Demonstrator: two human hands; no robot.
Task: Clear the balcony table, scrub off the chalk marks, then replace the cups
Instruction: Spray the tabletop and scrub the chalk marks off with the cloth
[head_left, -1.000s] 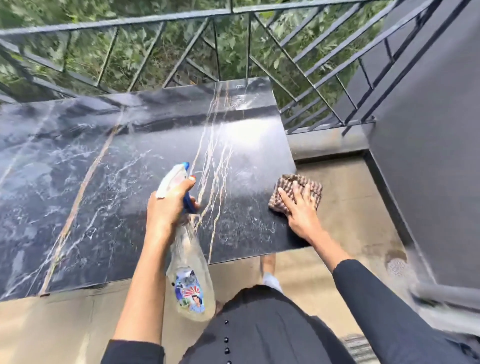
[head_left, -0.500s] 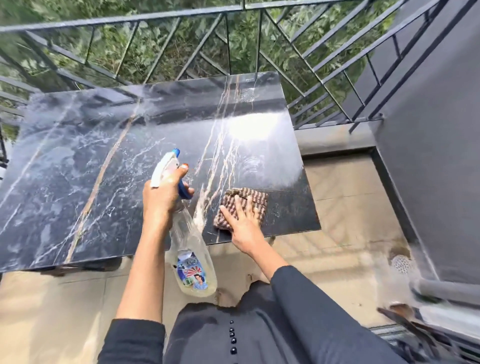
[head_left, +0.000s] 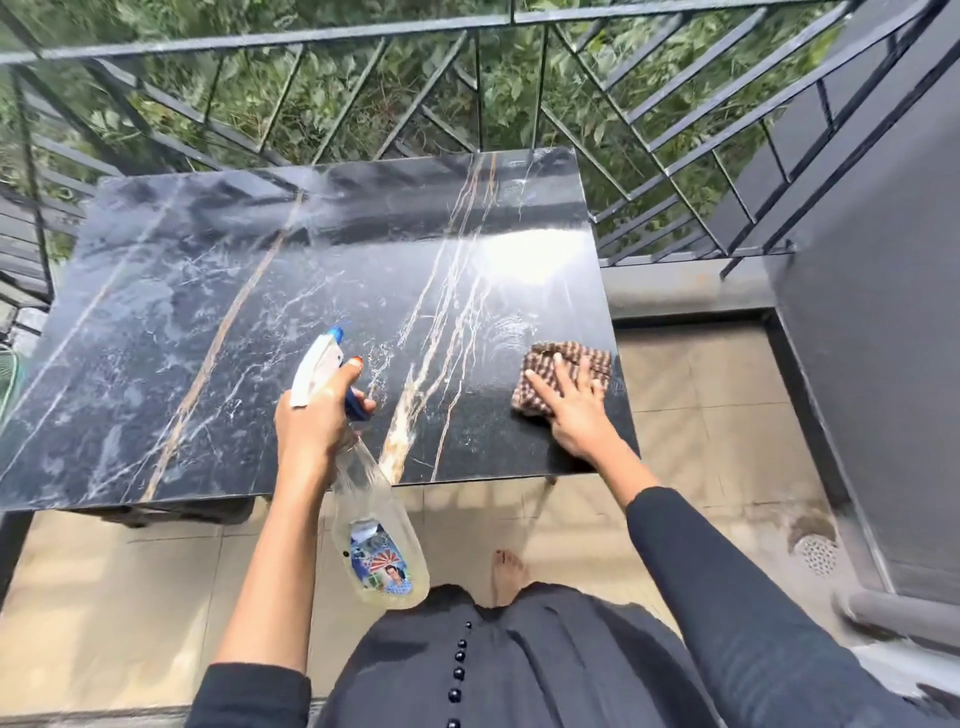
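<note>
The black marble table (head_left: 218, 322) fills the middle of the view, its top wet and streaked with pale smears. My left hand (head_left: 314, 431) grips the neck of a clear spray bottle (head_left: 374, 525) with a white and blue trigger head, held over the table's near edge. My right hand (head_left: 571, 410) lies flat with straight fingers on a brown checked cloth (head_left: 545, 358), pressing it onto the table near the right edge. No cups are in view.
A dark metal railing (head_left: 467, 31) runs behind and right of the table, with green leaves beyond. A grey wall (head_left: 872, 364) stands at the right. A floor drain (head_left: 818, 553) sits in the tiled floor. My bare foot (head_left: 509, 571) is below the table edge.
My right hand slid the cloth left toward the bottle, then back right to the table's right edge. The left hand kept its hold on the spray bottle.
</note>
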